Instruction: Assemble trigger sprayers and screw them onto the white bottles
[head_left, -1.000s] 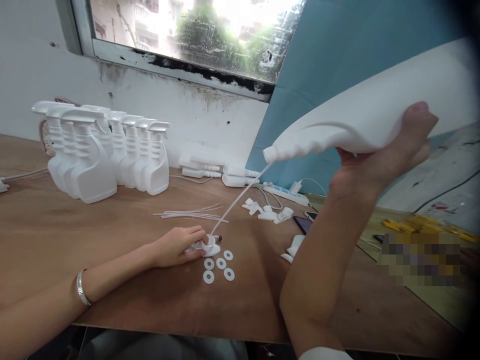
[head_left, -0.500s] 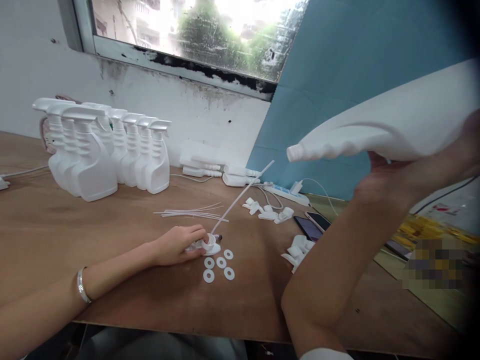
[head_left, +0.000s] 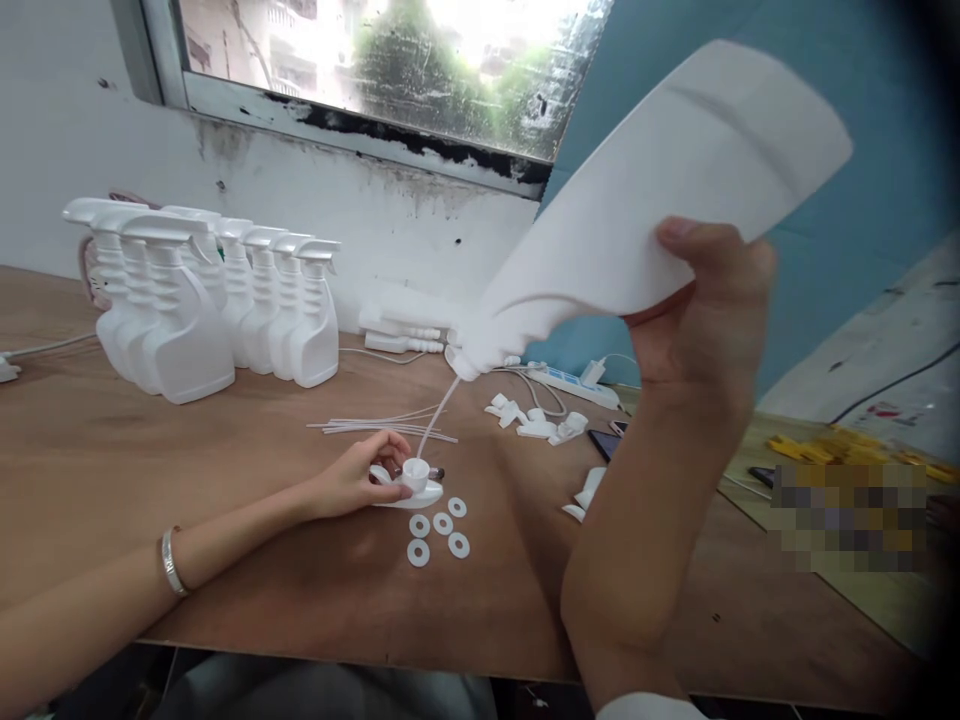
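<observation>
- Bottle [head_left: 615, 210], white, is held tilted in mid-air to the right, base high and neck pointing down to the left; that slant seems meant to bring its mouth in line with the thin tube [head_left: 436, 418].
- Right hand [head_left: 712, 290] is closed around the bottle's wide body, thumb on the near face; gripping there leaves the neck free.
- Spray head [head_left: 427, 495] lies on the table [head_left: 300, 600] near the middle, its round collar facing up, so the tube rises from it, leaning right.
- Left hand [head_left: 360, 475] is part closed, thumb against the collar and fingers curled behind, lightly pinching, probably to steady it. Whether the tube's top is inside the bottle's mouth, I cannot tell.
- White rings [head_left: 418, 561], five of them, lie just beside the spray head, and loose tubes [head_left: 375, 427] just beyond it, apparently for easy reach.
- Capped bottles [head_left: 187, 350] stand grouped at far left, likely to leave working room.
</observation>
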